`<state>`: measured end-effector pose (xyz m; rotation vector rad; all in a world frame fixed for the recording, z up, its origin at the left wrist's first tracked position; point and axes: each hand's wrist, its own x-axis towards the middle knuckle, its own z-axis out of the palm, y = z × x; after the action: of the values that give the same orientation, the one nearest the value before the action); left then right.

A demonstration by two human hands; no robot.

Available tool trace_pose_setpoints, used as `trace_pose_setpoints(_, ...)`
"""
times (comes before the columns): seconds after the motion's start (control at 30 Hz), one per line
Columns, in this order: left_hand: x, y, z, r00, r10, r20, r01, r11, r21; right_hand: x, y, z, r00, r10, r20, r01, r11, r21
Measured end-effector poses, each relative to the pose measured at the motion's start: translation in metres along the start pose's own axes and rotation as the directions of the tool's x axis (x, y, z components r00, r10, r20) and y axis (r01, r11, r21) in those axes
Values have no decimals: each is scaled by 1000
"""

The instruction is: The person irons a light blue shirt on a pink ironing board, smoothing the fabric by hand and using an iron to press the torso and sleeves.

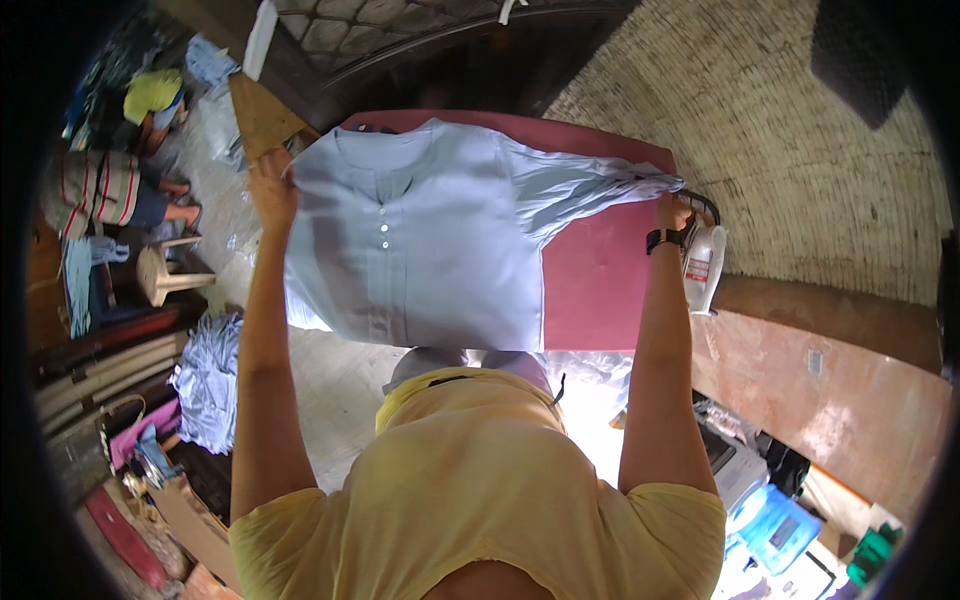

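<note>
A light blue button-front shirt (455, 240) lies spread over a maroon padded ironing board (600, 290), its placket and white buttons facing up. My left hand (270, 185) is at the shirt's left shoulder edge, fingers closed on the fabric there. The sleeve on the right stretches out in creases to its end, where my right hand (673, 212), with a dark band on the wrist, is closed on it. Beside my right wrist, at the board's right end, a white iron (704, 262) rests. The other sleeve is mostly out of sight past the board's left edge.
At left, a heap of light blue garments (210, 385) lies near a wooden stool (155, 275). Two people, one in a striped top (95, 190), are farther left. A brown wooden surface (830, 360) stands at right, above a blue water jug (775, 530).
</note>
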<state>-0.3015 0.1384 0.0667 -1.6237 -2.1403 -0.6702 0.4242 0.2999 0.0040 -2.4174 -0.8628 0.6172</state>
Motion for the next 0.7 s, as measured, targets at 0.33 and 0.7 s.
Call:
trace_pose_setpoints(0.33, 5, 219, 70, 896, 416, 153, -310, 835, -455, -68, 9, 11, 981, -95, -171, 48, 965, -259)
trace_pose_setpoints(0.7, 5, 237, 80, 985, 158, 71, -133, 951, -279, -70, 41, -2, 710, -668, -223, 671, 738, -73)
